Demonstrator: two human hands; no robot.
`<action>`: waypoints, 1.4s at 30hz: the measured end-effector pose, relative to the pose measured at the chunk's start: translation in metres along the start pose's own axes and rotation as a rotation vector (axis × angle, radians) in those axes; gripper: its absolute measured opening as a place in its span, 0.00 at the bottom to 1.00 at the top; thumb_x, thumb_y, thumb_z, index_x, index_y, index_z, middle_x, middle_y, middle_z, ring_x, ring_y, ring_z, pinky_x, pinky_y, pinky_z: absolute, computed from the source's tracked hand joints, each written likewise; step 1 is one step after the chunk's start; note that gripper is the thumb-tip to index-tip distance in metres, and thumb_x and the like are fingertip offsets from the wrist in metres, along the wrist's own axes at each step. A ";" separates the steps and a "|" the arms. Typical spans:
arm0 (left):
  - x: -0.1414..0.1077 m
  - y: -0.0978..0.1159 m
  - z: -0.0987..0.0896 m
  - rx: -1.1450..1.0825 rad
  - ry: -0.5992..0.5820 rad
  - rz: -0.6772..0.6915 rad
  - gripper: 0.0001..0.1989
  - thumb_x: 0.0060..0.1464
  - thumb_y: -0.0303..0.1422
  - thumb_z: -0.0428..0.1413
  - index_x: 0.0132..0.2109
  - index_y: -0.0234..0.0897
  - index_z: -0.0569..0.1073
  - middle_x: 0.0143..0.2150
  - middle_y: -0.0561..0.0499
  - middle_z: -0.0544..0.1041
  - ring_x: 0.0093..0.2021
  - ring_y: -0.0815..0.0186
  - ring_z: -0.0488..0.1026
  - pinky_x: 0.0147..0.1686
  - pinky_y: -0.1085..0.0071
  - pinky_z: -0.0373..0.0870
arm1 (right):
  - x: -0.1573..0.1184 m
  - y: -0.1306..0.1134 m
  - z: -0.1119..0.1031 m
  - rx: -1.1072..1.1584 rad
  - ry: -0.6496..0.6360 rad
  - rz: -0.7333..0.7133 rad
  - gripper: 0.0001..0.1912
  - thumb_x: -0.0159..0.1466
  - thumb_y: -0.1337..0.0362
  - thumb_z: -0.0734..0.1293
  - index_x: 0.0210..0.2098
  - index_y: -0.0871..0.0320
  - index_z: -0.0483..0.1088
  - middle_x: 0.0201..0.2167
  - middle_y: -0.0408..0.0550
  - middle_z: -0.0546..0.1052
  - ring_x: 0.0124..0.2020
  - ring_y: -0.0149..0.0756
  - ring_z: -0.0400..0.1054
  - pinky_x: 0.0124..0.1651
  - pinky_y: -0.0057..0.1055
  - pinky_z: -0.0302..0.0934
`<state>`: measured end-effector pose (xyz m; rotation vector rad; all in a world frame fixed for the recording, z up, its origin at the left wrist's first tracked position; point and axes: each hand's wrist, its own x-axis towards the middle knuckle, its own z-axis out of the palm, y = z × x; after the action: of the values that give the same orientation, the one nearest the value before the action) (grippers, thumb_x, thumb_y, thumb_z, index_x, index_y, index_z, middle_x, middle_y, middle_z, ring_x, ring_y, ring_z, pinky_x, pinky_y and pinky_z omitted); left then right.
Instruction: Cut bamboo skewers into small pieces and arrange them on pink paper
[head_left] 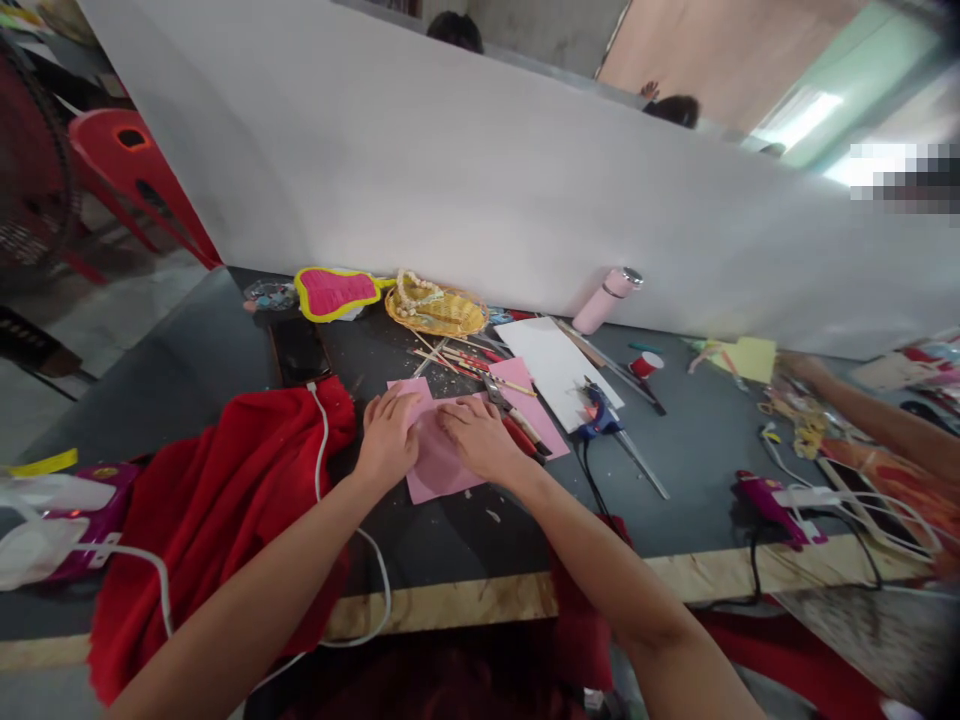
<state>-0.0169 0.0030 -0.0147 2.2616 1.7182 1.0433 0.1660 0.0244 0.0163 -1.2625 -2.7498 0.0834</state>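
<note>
A folded-looking pink paper (442,470) lies on the dark table in front of me, with both hands on it. My left hand (388,435) rests on its left side, fingers stretched forward and holding nothing I can see. Flat on the upper right part of the paper lies my right hand (480,435), its fingers extended. Just right of that hand, a red-handled tool (525,432) and a cutter-like tool (510,405) lie over another pink paper piece (517,378). Thin wooden sticks (465,358) are scattered beyond my fingertips.
A blue glue gun (598,415) sits on white paper (551,360). Behind are a wicker basket (450,318), a pink bottle (606,302) and a white partition (450,180). Red cloth (240,480), a phone (300,350) and cables lie left. Another person's arm (862,400) reaches in at right.
</note>
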 end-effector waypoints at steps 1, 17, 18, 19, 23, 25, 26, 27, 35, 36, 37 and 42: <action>0.000 0.000 0.000 -0.004 0.002 -0.004 0.22 0.48 0.22 0.47 0.52 0.35 0.65 0.54 0.44 0.71 0.62 0.56 0.57 0.59 0.55 0.52 | 0.002 0.001 -0.001 -0.001 -0.014 0.005 0.17 0.65 0.68 0.56 0.52 0.53 0.65 0.54 0.46 0.68 0.55 0.44 0.53 0.53 0.43 0.50; 0.002 0.000 -0.001 -0.062 -0.031 -0.060 0.23 0.47 0.21 0.47 0.52 0.37 0.66 0.53 0.45 0.72 0.61 0.55 0.58 0.56 0.53 0.54 | 0.017 0.016 0.004 0.019 -0.024 -0.049 0.21 0.60 0.76 0.57 0.48 0.53 0.70 0.53 0.44 0.69 0.52 0.42 0.55 0.53 0.41 0.51; 0.002 0.000 0.000 -0.064 -0.032 -0.059 0.23 0.47 0.21 0.47 0.52 0.37 0.66 0.53 0.45 0.72 0.61 0.55 0.58 0.56 0.53 0.54 | 0.017 0.016 0.005 0.012 -0.023 -0.036 0.21 0.60 0.76 0.57 0.48 0.53 0.70 0.53 0.45 0.70 0.52 0.42 0.55 0.53 0.42 0.51; 0.002 0.000 0.000 -0.066 -0.033 -0.059 0.23 0.47 0.21 0.48 0.52 0.37 0.67 0.53 0.45 0.72 0.61 0.55 0.58 0.56 0.53 0.54 | 0.015 0.017 0.005 0.011 -0.014 -0.019 0.21 0.60 0.76 0.58 0.48 0.54 0.69 0.52 0.45 0.70 0.52 0.43 0.55 0.53 0.42 0.51; 0.002 0.001 0.000 -0.073 -0.037 -0.053 0.23 0.46 0.21 0.48 0.52 0.38 0.67 0.53 0.45 0.72 0.61 0.55 0.59 0.56 0.53 0.54 | 0.007 0.020 0.002 0.030 0.020 -0.026 0.21 0.61 0.75 0.57 0.51 0.54 0.68 0.52 0.46 0.70 0.52 0.42 0.55 0.55 0.41 0.51; 0.002 0.001 0.000 -0.069 -0.035 -0.049 0.23 0.47 0.21 0.48 0.52 0.37 0.67 0.53 0.45 0.72 0.60 0.55 0.59 0.56 0.54 0.54 | 0.001 0.019 0.003 0.029 -0.006 -0.098 0.21 0.61 0.75 0.57 0.50 0.52 0.68 0.53 0.45 0.69 0.52 0.42 0.54 0.55 0.41 0.51; 0.002 0.001 0.000 -0.066 -0.033 -0.050 0.22 0.47 0.22 0.48 0.51 0.37 0.67 0.53 0.45 0.72 0.60 0.56 0.59 0.56 0.55 0.54 | -0.002 0.018 0.004 0.022 -0.020 -0.129 0.21 0.61 0.75 0.58 0.50 0.52 0.69 0.53 0.45 0.69 0.53 0.42 0.54 0.55 0.41 0.51; 0.002 0.001 0.001 -0.064 -0.031 -0.050 0.22 0.48 0.22 0.48 0.51 0.37 0.67 0.53 0.45 0.72 0.60 0.56 0.59 0.56 0.55 0.54 | -0.005 0.017 0.005 0.012 -0.029 -0.148 0.21 0.61 0.74 0.58 0.50 0.51 0.68 0.53 0.45 0.69 0.53 0.42 0.53 0.55 0.41 0.51; 0.002 0.000 0.002 -0.068 -0.044 -0.059 0.22 0.47 0.22 0.49 0.51 0.37 0.67 0.52 0.46 0.73 0.59 0.56 0.60 0.56 0.55 0.55 | 0.005 0.036 0.003 -0.004 0.069 -0.037 0.20 0.64 0.73 0.57 0.52 0.53 0.68 0.51 0.48 0.70 0.52 0.40 0.58 0.57 0.40 0.51; 0.002 0.000 0.002 -0.070 -0.046 -0.059 0.22 0.47 0.22 0.49 0.51 0.37 0.67 0.53 0.46 0.72 0.59 0.56 0.60 0.56 0.55 0.55 | 0.010 0.040 0.002 -0.007 0.077 -0.001 0.18 0.64 0.72 0.56 0.51 0.56 0.68 0.50 0.50 0.71 0.51 0.40 0.59 0.57 0.39 0.51; 0.002 0.000 0.002 -0.072 -0.046 -0.061 0.22 0.47 0.22 0.49 0.51 0.37 0.67 0.53 0.45 0.72 0.59 0.56 0.60 0.56 0.55 0.55 | 0.017 0.044 0.002 -0.015 0.076 0.040 0.18 0.65 0.71 0.56 0.51 0.58 0.68 0.49 0.51 0.72 0.51 0.39 0.60 0.57 0.38 0.52; 0.003 0.000 0.001 -0.086 -0.040 -0.072 0.22 0.48 0.23 0.49 0.51 0.38 0.67 0.53 0.45 0.72 0.60 0.55 0.59 0.55 0.53 0.55 | 0.046 0.052 0.007 -0.043 0.053 0.164 0.17 0.66 0.70 0.55 0.52 0.59 0.67 0.48 0.53 0.72 0.51 0.39 0.62 0.54 0.35 0.54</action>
<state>-0.0162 0.0059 -0.0146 2.1378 1.6921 1.0299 0.1740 0.0933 0.0085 -1.4772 -2.6129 0.0040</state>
